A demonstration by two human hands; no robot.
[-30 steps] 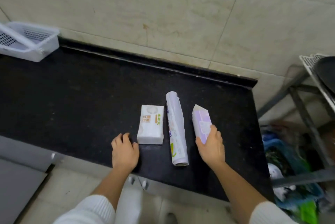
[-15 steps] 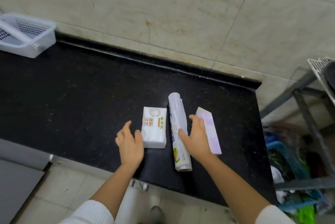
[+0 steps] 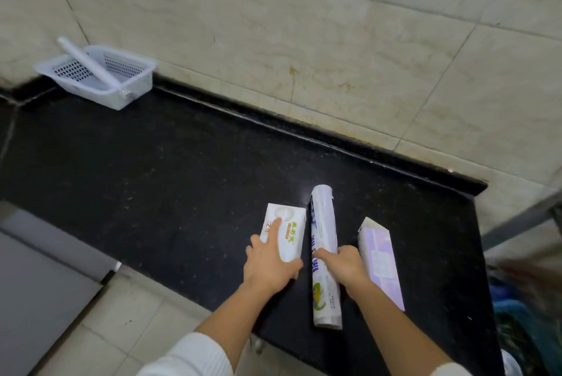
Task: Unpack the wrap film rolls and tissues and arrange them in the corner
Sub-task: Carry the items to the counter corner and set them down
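Three packaged items lie side by side near the front edge of the black speckled stone countertop (image 3: 152, 168), head view only: one white rectangular tissue pack with orange and green print (image 3: 284, 231), one long plastic-sleeved wrap film roll with blue lettering (image 3: 324, 251), and one lilac-and-white tissue pack (image 3: 380, 260) to the right of the roll. Count: two tissue packs, one roll here; a second white tube (image 3: 88, 62) leans in the one white perforated plastic basket (image 3: 133, 88) in the far left corner, possibly another roll, cannot confirm. Left hand (image 3: 270, 266) lies flat on the white pack, index finger extended along its top, thumb at the near end. Right hand (image 3: 345, 264) curls over the roll at mid-length, fingers wrapping it; full closure not visible. Judged step: taking up items for transfer to the corner. Next move calls for a firm lift of both and a carry leftward to the basket corner; the slick sleeve may slip.
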